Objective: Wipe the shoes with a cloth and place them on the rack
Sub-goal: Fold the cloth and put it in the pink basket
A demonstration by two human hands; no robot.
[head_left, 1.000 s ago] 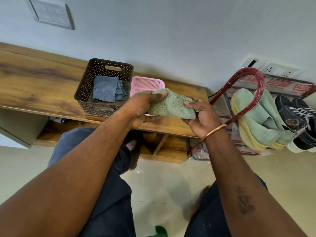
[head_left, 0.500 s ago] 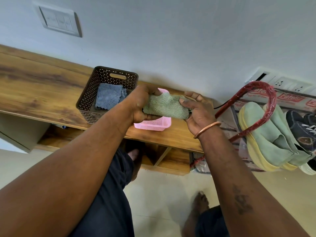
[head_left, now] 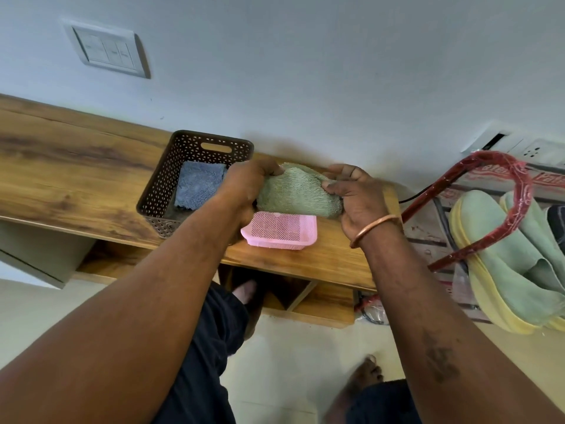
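Note:
A folded green cloth (head_left: 298, 191) is held above the pink basket (head_left: 279, 231) on the wooden shelf (head_left: 76, 179). My left hand (head_left: 247, 185) grips its left end and my right hand (head_left: 356, 194) pinches its right end. At the right, a pair of pale green shoes with yellow soles (head_left: 501, 255) lies on the red-framed rack (head_left: 519, 191). A dark sneaker (head_left: 558, 221) shows at the frame's right edge beside them.
A brown perforated basket (head_left: 165, 185) holding a grey-blue cloth (head_left: 198, 188) stands left of the pink one. The wall with a switch plate (head_left: 107, 50) is behind. Sockets (head_left: 532, 148) sit above the rack. My legs and a bare foot (head_left: 363, 377) are on the tiled floor.
Both hands carried the green cloth forward and lower, to just over the pink basket, bunching it tighter. The view shifted, so the rack and shoes slid toward the right edge.

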